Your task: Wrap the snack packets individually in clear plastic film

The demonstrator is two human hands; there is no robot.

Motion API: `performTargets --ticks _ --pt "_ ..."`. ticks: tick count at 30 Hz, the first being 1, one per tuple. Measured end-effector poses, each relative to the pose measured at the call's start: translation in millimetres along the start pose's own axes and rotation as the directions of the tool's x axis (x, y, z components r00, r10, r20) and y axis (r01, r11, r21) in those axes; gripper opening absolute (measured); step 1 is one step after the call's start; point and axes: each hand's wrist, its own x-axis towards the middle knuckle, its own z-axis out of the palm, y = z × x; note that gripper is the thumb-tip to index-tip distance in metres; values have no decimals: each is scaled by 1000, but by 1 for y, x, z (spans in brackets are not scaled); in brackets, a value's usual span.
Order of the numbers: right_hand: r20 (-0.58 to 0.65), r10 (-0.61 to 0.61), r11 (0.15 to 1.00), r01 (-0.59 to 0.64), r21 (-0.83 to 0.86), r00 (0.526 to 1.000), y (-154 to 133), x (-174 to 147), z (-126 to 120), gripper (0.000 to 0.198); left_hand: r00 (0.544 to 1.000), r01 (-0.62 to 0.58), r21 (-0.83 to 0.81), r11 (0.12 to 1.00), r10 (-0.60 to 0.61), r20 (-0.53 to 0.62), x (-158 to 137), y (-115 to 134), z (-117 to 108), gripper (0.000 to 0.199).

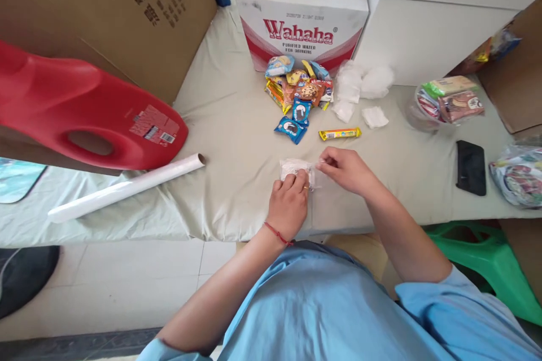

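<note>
Steadying of one white packet (292, 167) in clear plastic, which lies on the pale cloth (237, 192) by the near edge, is judged to be the step in hand, with a loose plastic edge being worked at its right end. The packet's near part is covered by the left hand (288, 206), its fingers bent and laid close together on top; whether anything is gripped beneath cannot be told. By the right hand (348, 169), just to the right, thumb and forefinger are brought together, and the clear plastic edge appears to be pinched there. For the next move, firm pressure from the left and a sure pinch from the right would be called for.

At about the same depth, one phone (471, 168) is laid far to the right, and one white roll (127, 189) to the left. A little farther, one yellow bar (340, 133) is seen, then two blue snack packets (290, 130), one loose white bundle (375, 117) and one clear tub (417, 115). Behind these, mixed snacks (308, 89) and more white bundles (349, 82) are heaped, too overlapped to be counted, before one printed carton (302, 28).
</note>
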Motion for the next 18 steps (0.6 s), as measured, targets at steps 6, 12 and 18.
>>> performTargets --ticks 6,12,18 --pt "90 -16 906 52 -419 996 -68 43 43 28 999 40 -66 997 -41 -7 -15 4 -4 34" --pt "20 -42 876 47 -480 999 -78 22 65 34 993 -3 -263 965 -29 -118 -78 -23 -7 44" --pt "-37 -130 830 88 -551 991 -81 -3 75 40 925 162 -275 948 -243 -293 -105 -64 -2 23"
